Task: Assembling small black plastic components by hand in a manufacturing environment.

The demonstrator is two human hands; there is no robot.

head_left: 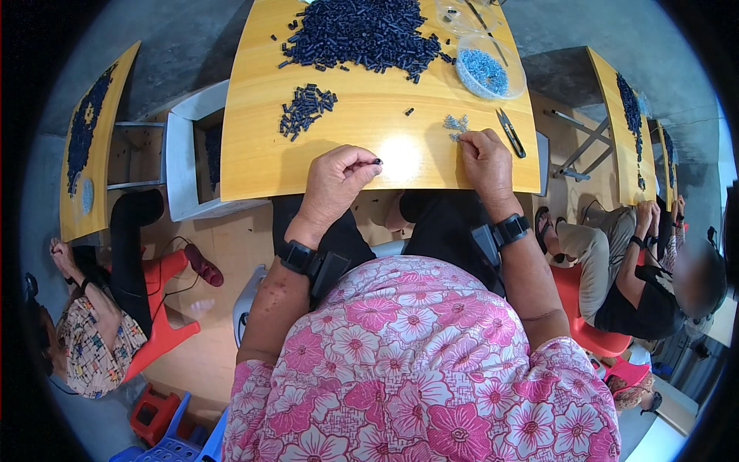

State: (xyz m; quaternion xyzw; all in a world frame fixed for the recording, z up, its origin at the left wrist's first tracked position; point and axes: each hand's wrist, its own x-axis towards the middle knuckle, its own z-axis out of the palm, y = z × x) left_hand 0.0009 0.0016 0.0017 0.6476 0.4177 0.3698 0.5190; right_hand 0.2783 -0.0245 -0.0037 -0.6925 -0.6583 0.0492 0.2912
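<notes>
Between thumb and fingers of my left hand point(337, 179) is a small black cylindrical piece point(377, 162), held just above the table's near edge. My right hand point(487, 160) is pinched closed beside a small heap of tiny clear-blue pieces point(456, 123); whatever sits between its fingertips is too small to make out. Just right of that hand lies a pair of black-handled thread snips point(511, 132). One loose black piece point(409, 112) rests between the hands, farther up the table. A small pile of black cylindrical pieces point(306, 110) lies beyond my left hand.
A large heap of black pieces point(358, 35) covers the far part of the wooden table point(254, 154). A clear round tub point(514, 83) of blue pieces stands at the far right. An open white box point(181, 165) is left of the table. People sit at tables on both sides.
</notes>
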